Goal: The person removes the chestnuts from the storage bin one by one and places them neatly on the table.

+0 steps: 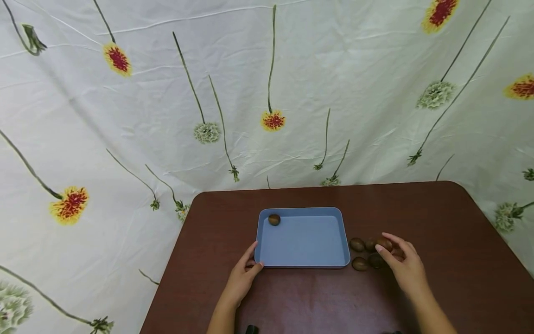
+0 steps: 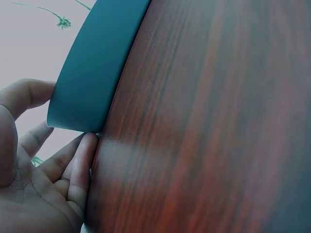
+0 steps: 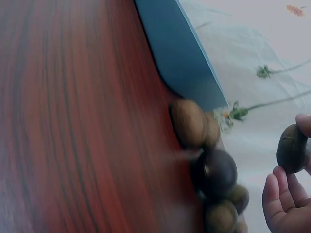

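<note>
A shallow blue tray (image 1: 304, 239) lies on the table, with one brown oval fruit (image 1: 274, 220) in its far left corner. My left hand (image 1: 242, 278) holds the tray's near left corner, thumb at the front edge and a finger along the left side. In the left wrist view, fingertips touch the tray wall (image 2: 97, 68). Right of the tray, my right hand (image 1: 406, 266) pinches a brown oval fruit (image 3: 292, 148) between thumb and fingers. It is raised above several similar fruits (image 1: 359, 264) grouped beside the tray; the hand partly hides some of them.
The dark red-brown table (image 1: 304, 297) has rounded far corners. A white flower-printed cloth (image 1: 250, 93) hangs behind it and spreads out to the sides. A small black object (image 1: 252, 329) shows at the bottom edge of the head view.
</note>
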A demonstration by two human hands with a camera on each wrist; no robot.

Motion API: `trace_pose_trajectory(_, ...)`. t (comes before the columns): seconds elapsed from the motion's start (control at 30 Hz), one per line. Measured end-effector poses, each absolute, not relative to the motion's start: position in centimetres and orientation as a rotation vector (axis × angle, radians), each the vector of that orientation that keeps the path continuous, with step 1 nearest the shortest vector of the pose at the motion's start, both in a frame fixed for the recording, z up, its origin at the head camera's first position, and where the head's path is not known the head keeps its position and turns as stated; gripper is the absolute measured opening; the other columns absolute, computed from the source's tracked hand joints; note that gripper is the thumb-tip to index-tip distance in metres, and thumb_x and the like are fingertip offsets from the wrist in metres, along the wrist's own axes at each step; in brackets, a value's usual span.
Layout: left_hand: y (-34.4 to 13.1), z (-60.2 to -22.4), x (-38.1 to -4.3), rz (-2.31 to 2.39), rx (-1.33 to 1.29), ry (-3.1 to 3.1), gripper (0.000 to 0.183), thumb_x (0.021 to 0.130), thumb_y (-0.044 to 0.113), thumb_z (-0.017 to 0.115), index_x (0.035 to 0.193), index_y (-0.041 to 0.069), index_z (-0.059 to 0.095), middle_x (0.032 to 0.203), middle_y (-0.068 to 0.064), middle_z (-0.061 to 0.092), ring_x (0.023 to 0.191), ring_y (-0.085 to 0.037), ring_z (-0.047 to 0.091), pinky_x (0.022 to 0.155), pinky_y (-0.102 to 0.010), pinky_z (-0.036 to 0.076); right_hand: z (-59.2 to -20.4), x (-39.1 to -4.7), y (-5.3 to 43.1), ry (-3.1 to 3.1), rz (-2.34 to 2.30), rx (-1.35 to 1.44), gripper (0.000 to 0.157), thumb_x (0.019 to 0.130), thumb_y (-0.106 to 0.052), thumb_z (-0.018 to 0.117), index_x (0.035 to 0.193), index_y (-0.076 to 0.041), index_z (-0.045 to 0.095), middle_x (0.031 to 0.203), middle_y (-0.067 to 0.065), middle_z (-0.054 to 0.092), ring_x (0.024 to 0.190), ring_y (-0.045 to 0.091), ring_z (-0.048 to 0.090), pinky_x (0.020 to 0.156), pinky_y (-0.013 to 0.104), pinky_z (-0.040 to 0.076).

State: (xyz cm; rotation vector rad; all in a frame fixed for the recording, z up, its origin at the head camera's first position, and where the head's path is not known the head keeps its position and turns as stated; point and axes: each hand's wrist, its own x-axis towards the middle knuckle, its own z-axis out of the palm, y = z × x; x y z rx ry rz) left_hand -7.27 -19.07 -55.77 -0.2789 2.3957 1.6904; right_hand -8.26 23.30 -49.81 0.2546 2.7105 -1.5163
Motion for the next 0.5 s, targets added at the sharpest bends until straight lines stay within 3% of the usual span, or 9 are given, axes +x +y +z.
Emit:
trace_pose_trajectory(0.13,-19.0,-55.8,-7.3,1.69,-0.28,2.395,0.067,0.1,0.026,0.065,0.158,0.036,0.034,0.108,-0.011,0.059,0.085,-0.018,0.047,0.068,-0.029,0.04,-49.9,-7.9,24.6,2.699,-1.5,0.322,0.067,0.098,-0.052,0.06,0.151,-0.014,0.045,0.145,0.016,0.04,0.092,-0.008,0.049,0.073,0.018,0.049)
trace_pose_trajectory(0.4,-19.1,-55.2,-7.1,1.723,-0.274,2.386,0.067,0.098,0.03,0.067,0.156,0.039,0.036,0.119,-0.01,0.057,0.088,-0.018,0.048,0.069,-0.03,0.04,-50.3,-7.5,26.7,2.708,-1.425,0.393,0.07,0.098,-0.05,0.062,0.153,-0.011,0.042,0.144,0.022,0.038,0.086,-0.013,0.046,0.069,0.019,0.049)
trace_pose_trajectory(0.5,-19.0,-55.1,-7.1,1.725,-0.265,2.382,0.067,0.098,0.031,0.067,0.157,0.039,0.035,0.119,-0.01,0.057,0.087,-0.018,0.047,0.068,-0.03,0.04,-50.6,-7.5,27.4,2.717,-1.401,0.413,0.07,0.098,-0.048,0.063,0.153,-0.011,0.042,0.145,0.024,0.037,0.091,-0.006,0.05,0.068,0.019,0.049)
